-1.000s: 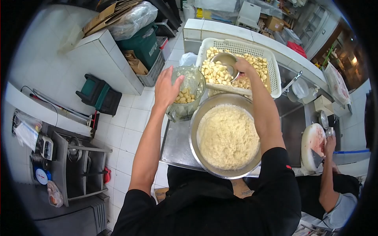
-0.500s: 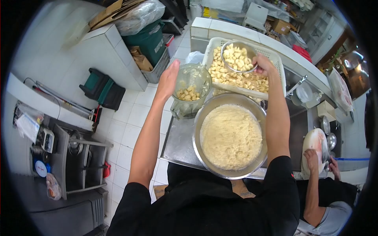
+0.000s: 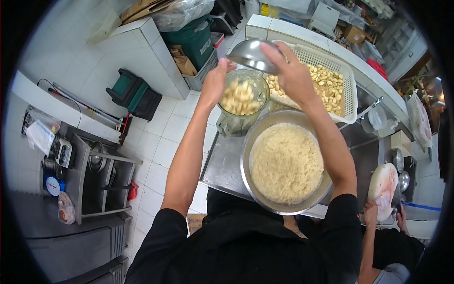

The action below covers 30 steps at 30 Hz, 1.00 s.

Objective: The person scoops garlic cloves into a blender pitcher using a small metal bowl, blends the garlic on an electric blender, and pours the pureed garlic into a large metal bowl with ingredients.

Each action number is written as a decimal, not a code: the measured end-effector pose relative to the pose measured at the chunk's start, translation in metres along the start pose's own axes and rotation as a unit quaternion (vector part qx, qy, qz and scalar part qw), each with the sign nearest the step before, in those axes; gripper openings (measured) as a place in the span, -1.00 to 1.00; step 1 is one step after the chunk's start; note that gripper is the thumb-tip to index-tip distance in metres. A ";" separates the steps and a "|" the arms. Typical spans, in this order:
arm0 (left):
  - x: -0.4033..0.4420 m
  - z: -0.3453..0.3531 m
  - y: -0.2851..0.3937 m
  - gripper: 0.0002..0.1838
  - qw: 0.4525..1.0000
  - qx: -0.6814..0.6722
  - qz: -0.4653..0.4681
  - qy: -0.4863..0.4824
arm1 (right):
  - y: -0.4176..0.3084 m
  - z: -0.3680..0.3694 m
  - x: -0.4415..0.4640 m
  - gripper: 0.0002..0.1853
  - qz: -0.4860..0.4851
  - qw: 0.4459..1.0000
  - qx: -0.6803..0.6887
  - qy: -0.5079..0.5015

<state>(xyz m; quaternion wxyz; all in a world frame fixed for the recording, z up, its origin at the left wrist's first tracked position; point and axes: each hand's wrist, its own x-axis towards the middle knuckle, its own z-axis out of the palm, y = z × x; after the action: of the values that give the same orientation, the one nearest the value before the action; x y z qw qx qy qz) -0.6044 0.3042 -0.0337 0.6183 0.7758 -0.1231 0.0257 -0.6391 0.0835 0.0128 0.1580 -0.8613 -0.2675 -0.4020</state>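
My right hand (image 3: 291, 71) grips a small metal bowl (image 3: 250, 54), tipped over a clear blender jar (image 3: 232, 124). Pale peeled garlic cloves (image 3: 240, 97), blurred by motion, are at the jar's mouth and inside it. Beside the jar's left rim is my left hand (image 3: 215, 85), its fingers stretched out near the bowl's lower edge; whether it touches either is unclear. More cloves fill part of a white perforated basket (image 3: 350, 92), partly behind my right forearm. A large steel bowl (image 3: 247, 175) close to my body holds a heap of finely chopped garlic (image 3: 286, 163).
The bowl and jar stand on a metal counter (image 3: 222, 161) with a tiled ledge (image 3: 302, 40) behind. At right, another person's hand (image 3: 371, 212) is at a cutting board (image 3: 382, 189). A metal shelf (image 3: 101, 189) and green bin (image 3: 189, 45) are left.
The small bowl went from over the basket, upright with cloves, leftward to above the jar and turned over. The jar now holds more cloves. My left hand came closer to its rim.
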 end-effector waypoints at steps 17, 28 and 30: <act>-0.014 0.025 -0.006 -0.31 0.941 0.306 0.128 0.067 | 0.118 0.035 -0.051 -0.33 0.275 0.917 -0.025 -0.288; -0.015 0.024 -0.002 -0.33 0.947 0.301 0.093 0.057 | 0.187 0.018 -0.084 -0.70 0.574 0.717 0.283 -0.275; -0.015 0.024 -0.002 -0.33 0.951 0.290 0.092 0.061 | 0.198 0.010 -0.089 -0.73 0.599 0.710 0.282 -0.240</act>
<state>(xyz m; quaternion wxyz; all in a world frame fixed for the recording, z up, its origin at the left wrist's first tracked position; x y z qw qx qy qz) -0.6214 0.2842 -0.0436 0.3675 0.9041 -0.1432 0.1643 -0.5641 -0.1011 -0.0739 0.5313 -0.8240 0.1748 0.0910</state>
